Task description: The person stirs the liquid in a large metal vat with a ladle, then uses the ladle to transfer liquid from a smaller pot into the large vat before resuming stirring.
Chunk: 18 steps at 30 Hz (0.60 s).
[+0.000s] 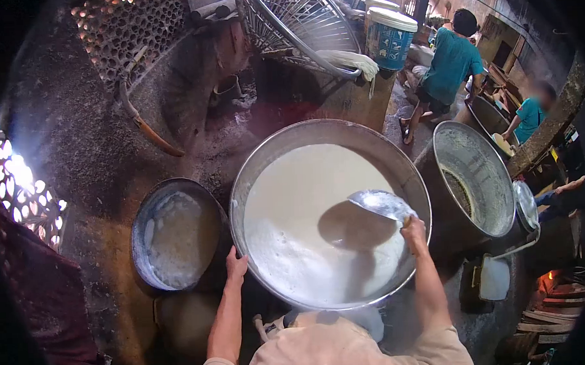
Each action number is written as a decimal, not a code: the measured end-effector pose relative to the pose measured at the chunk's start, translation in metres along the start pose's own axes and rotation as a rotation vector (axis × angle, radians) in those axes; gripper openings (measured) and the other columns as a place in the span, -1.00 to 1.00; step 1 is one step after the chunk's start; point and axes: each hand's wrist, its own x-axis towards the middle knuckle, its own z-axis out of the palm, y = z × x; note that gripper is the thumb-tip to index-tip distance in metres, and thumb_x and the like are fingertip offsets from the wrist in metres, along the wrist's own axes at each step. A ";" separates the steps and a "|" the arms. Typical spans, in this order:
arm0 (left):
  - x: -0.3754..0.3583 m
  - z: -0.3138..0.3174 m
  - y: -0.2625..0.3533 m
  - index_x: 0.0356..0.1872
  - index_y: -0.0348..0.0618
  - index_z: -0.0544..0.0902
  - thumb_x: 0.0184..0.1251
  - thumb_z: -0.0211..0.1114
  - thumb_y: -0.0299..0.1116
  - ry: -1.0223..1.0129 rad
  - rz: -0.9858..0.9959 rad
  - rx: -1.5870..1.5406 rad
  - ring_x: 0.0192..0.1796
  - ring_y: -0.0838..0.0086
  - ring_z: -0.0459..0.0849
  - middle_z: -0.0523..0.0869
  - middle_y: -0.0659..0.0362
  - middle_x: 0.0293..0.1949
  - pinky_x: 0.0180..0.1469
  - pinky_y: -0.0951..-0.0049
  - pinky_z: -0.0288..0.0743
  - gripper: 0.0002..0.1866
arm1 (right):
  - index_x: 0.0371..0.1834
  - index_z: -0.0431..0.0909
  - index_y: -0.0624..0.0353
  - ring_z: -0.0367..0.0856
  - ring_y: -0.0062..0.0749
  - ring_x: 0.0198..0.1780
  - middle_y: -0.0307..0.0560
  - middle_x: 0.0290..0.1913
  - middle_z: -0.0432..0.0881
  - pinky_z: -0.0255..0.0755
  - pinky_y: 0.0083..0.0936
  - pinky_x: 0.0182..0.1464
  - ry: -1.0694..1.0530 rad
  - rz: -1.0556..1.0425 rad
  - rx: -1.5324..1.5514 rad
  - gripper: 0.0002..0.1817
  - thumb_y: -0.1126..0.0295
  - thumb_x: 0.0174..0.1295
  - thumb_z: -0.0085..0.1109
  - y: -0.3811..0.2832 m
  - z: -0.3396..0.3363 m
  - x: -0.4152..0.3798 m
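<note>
A wide metal vat stands right before me, holding a pale, milky liquid with white foam toward its near side. My right hand is closed on the near end of a shiny metal scoop, above the liquid at the vat's right side. The scoop casts a dark shadow on the liquid. At the left rim, my left hand grips the vat's edge, its fingers partly hidden.
A smaller basin with cloudy liquid sits left. On the right stand a deep metal pot and a white square-ended dipper. Fire burns at far right. Two people in teal shirts work behind, near a blue bucket.
</note>
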 end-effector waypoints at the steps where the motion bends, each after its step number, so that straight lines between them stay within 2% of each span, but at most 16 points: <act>1: 0.000 -0.001 0.000 0.24 -0.15 0.45 0.07 0.27 -0.54 0.013 0.017 0.027 0.07 0.19 0.63 0.66 -0.05 0.02 0.11 0.31 0.45 -0.40 | -0.22 0.53 0.31 0.64 -0.22 -0.51 0.11 -0.46 0.64 0.45 -0.33 -0.53 -0.050 0.053 0.080 -0.67 0.47 -0.14 0.15 0.000 0.013 0.003; 2: -0.001 -0.002 0.002 0.24 -0.15 0.45 0.07 0.27 -0.54 0.018 0.017 0.025 0.07 0.19 0.63 0.66 -0.05 0.02 0.11 0.31 0.45 -0.40 | -0.22 0.55 0.30 0.61 -0.28 -0.55 0.02 -0.47 0.64 0.45 -0.35 -0.58 -0.155 0.166 0.186 -0.68 0.48 -0.14 0.17 -0.012 0.013 -0.003; 3: -0.002 -0.002 0.003 0.25 -0.14 0.44 0.07 0.27 -0.54 0.016 0.011 0.028 0.08 0.19 0.62 0.66 -0.05 0.02 0.11 0.30 0.45 -0.40 | -0.21 0.54 0.32 0.57 -0.34 -0.60 -0.02 -0.51 0.61 0.46 -0.38 -0.63 -0.234 0.162 0.093 -0.67 0.47 -0.13 0.17 -0.025 0.013 -0.007; 5: -0.003 0.000 0.006 0.25 -0.14 0.44 0.07 0.27 -0.54 0.018 0.001 0.025 0.09 0.18 0.62 0.65 -0.06 0.03 0.11 0.28 0.45 -0.39 | -0.23 0.51 0.32 0.55 -0.35 -0.63 -0.05 -0.54 0.58 0.48 -0.40 -0.64 -0.325 0.239 0.174 -0.68 0.47 -0.13 0.17 -0.042 0.019 -0.023; 11: 0.002 -0.004 0.001 0.26 -0.19 0.42 0.07 0.29 -0.51 -0.021 -0.021 0.023 0.13 0.13 0.59 0.62 -0.10 0.07 0.15 0.28 0.43 -0.38 | -0.30 0.45 0.23 0.52 -0.37 -0.63 -0.08 -0.57 0.52 0.43 -0.39 -0.69 -0.459 0.274 0.307 -0.75 0.46 -0.11 0.18 -0.067 0.056 -0.073; 13: 0.000 -0.006 0.003 0.26 -0.23 0.41 0.06 0.30 -0.50 -0.044 -0.022 0.004 0.16 0.13 0.56 0.60 -0.11 0.09 0.17 0.28 0.41 -0.37 | -0.36 0.52 0.36 0.60 -0.29 -0.64 0.04 -0.61 0.59 0.52 -0.37 -0.62 -0.451 0.292 0.376 -0.76 0.44 -0.10 0.09 -0.073 0.073 -0.092; 14: 0.001 -0.007 0.003 0.26 -0.26 0.39 0.05 0.32 -0.48 -0.064 -0.020 -0.015 0.19 0.14 0.54 0.58 -0.12 0.12 0.19 0.28 0.40 -0.35 | -0.32 0.51 0.34 0.59 -0.30 -0.64 0.03 -0.60 0.59 0.51 -0.37 -0.63 -0.469 0.276 0.342 -0.74 0.43 -0.10 0.12 -0.078 0.077 -0.100; 15: 0.003 -0.008 0.002 0.26 -0.26 0.39 0.05 0.32 -0.48 -0.067 -0.021 -0.015 0.19 0.14 0.54 0.58 -0.12 0.12 0.19 0.28 0.40 -0.35 | -0.26 0.51 0.32 0.58 -0.31 -0.65 0.02 -0.58 0.59 0.49 -0.37 -0.66 -0.545 0.406 0.465 -0.70 0.42 -0.10 0.20 -0.071 0.097 -0.106; 17: 0.009 -0.008 -0.010 0.28 -0.31 0.36 0.03 0.35 -0.46 -0.071 -0.081 0.051 0.22 0.14 0.52 0.55 -0.13 0.16 0.23 0.30 0.37 -0.31 | -0.21 0.49 0.30 0.58 -0.32 -0.65 0.01 -0.57 0.59 0.49 -0.37 -0.69 -0.532 0.282 0.347 -0.64 0.42 -0.12 0.28 -0.088 0.102 -0.124; 18: 0.013 -0.008 -0.017 0.28 -0.31 0.34 0.03 0.35 -0.45 -0.104 -0.087 0.039 0.24 0.16 0.50 0.53 -0.13 0.18 0.25 0.33 0.35 -0.29 | -0.22 0.48 0.30 0.58 -0.31 -0.64 0.02 -0.56 0.59 0.49 -0.37 -0.70 -0.548 0.383 0.458 -0.63 0.44 -0.14 0.30 -0.096 0.106 -0.133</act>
